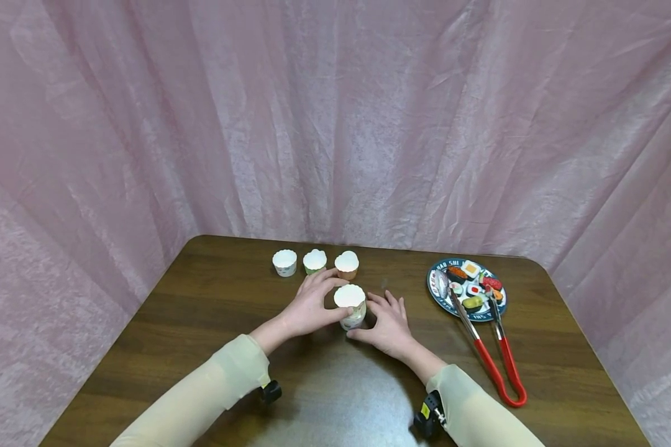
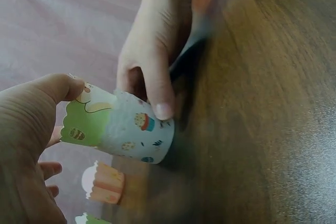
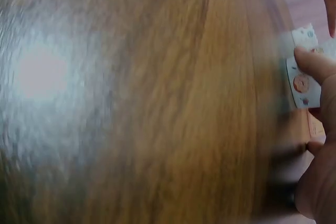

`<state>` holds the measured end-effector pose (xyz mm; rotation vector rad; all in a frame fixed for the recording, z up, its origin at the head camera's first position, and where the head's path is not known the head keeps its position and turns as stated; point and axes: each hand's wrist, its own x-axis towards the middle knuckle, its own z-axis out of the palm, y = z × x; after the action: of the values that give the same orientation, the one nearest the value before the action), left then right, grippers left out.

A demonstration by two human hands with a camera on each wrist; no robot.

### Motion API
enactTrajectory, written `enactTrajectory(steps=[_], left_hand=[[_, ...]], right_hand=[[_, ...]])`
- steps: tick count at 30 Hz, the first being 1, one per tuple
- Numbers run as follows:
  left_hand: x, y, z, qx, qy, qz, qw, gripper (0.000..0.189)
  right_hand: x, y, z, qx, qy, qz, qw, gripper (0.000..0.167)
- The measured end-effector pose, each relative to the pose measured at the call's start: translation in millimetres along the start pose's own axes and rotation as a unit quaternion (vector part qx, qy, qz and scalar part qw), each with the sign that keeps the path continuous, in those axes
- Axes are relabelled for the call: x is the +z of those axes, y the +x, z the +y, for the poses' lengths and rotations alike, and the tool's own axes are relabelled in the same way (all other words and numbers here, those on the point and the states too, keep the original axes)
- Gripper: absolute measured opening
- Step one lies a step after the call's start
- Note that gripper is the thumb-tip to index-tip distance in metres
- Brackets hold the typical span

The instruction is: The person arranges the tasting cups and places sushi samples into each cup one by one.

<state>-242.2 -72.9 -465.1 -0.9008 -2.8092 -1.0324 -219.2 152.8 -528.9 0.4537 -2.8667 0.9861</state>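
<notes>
Two paper baking cups stand nested at the middle of the table. The upper cup, green with a pale print (image 2: 86, 124), sits partly inside a white cup with cupcake pictures (image 2: 142, 135). My left hand (image 1: 311, 305) grips the upper cup near its scalloped rim, thumb on the near side. From the other side my right hand (image 1: 390, 328) holds the lower white cup low down, its thumb pressed on the wall. A doughnut picture shows on that white cup (image 3: 304, 85) in the right wrist view, beside the right thumb.
Behind the hands, a white cup (image 1: 284, 263), a green cup (image 1: 315, 261) and an orange-brown cup (image 1: 346, 266) stand in a row. To the right, a blue-rimmed plate (image 1: 435, 292) bears several sushi pieces, with red-handled tongs (image 1: 515, 379) lying across it. A pink curtain (image 1: 335, 124) hangs behind the table.
</notes>
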Motion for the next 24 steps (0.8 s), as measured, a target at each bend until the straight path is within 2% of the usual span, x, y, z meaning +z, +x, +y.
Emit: enactTrajectory(steps=[8, 14, 19, 24], left_hand=[[-17.5, -1.5, 9.8, -0.002, -0.007, 0.009, 0.9999, 0.063], [-30.2, 3.3, 11.3, -0.010, -0.001, 0.022, 0.9997, 0.063], [-39.5, 12.4, 11.2, -0.013, -0.002, 0.025, 0.9996, 0.064], [-45.7, 27.8, 12.4, -0.005, 0.010, 0.024, 0.9997, 0.064]], right_hand=[[2, -2.1, -5, 0.004, -0.002, 0.016, 0.9999, 0.065], [4, -4.9, -4, 0.007, -0.011, 0.010, 0.9999, 0.062], [2, -9.6, -3, 0.001, -0.005, 0.013, 0.9999, 0.062], [-2, -15.7, -4, 0.000, 0.009, 0.008, 0.9999, 0.062]])
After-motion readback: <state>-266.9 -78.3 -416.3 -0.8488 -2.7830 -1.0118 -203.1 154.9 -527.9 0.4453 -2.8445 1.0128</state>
